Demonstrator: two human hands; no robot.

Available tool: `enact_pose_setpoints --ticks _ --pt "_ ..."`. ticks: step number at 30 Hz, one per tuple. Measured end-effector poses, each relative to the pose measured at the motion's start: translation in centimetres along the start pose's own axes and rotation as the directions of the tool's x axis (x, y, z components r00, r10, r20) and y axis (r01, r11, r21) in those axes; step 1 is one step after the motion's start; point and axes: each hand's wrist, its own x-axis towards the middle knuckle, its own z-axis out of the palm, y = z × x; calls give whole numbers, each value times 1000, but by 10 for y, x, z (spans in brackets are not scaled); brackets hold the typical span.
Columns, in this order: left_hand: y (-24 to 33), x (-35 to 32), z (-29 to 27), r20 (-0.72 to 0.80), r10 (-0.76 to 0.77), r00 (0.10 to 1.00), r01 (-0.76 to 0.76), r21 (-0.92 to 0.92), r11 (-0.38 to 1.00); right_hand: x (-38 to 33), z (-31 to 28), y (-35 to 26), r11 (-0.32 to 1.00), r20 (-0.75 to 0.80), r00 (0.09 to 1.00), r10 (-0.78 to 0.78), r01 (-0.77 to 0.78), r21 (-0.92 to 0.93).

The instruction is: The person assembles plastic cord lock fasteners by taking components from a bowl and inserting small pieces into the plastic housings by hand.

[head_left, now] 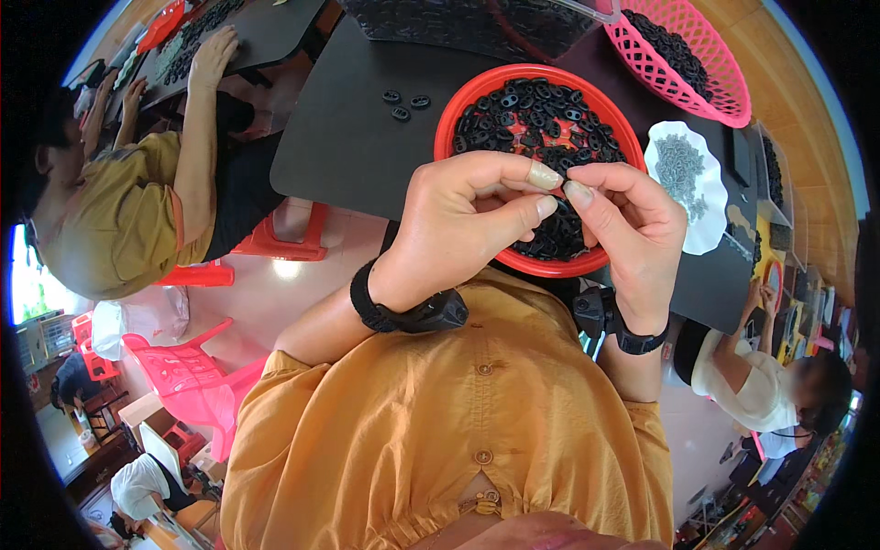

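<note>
Left hand (467,206): reaching in over the near part of the basin, its forefinger and thumb pointing right and its tips drawing close to each other; whether they are pinching anything, cannot tell.

Right hand (632,215): meeting it from the right, thumb and forefinger bending in and nearly touching the left fingertips; anything they may be gripping is too small to make out.

Wrist straps, black, two: one left strap (365,295), one right strap (642,343), each carrying a dark fitting.

Red basin (536,71), round: sitting beneath the hands, holding black oval pieces (550,99), many, with holes; these are heaping around a barer patch where the patterned bottom is showing.

Loose black pieces (401,115), three: lying on the dark table (357,151), left of the basin.

White dish (704,240), wavy-edged: standing just right of the basin, holding small greyish pieces (678,165).

Pink basket (729,78), openwork: standing far right, holding more black pieces.

Clear container (422,23): standing at the far side, beyond the basin.

Co-worker (137,220): sitting at left, leaning toward another table.
</note>
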Motion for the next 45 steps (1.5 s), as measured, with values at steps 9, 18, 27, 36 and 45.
enact_pose_setpoints --ticks 9,18,27,36,45 --pt "-4 -1 0 -31 57 998 -56 15 998 -1 5 3 999 3 1000 -22 22 -25" --pt "-1 1 -2 -1 -9 1000 9 -83 997 -2 5 5 999 1 1000 26 -26 -24" --pt "-11 -1 3 -134 69 989 -90 -157 983 -3 11 9 999 -48 998 37 -38 -6" --pt "-14 1 2 -150 44 988 -81 -250 965 -4 16 28 911 -50 941 -334 308 -274" --pt "-13 1 4 -169 13 986 -64 -299 952 -6 19 30 862 -68 916 -394 343 -372"
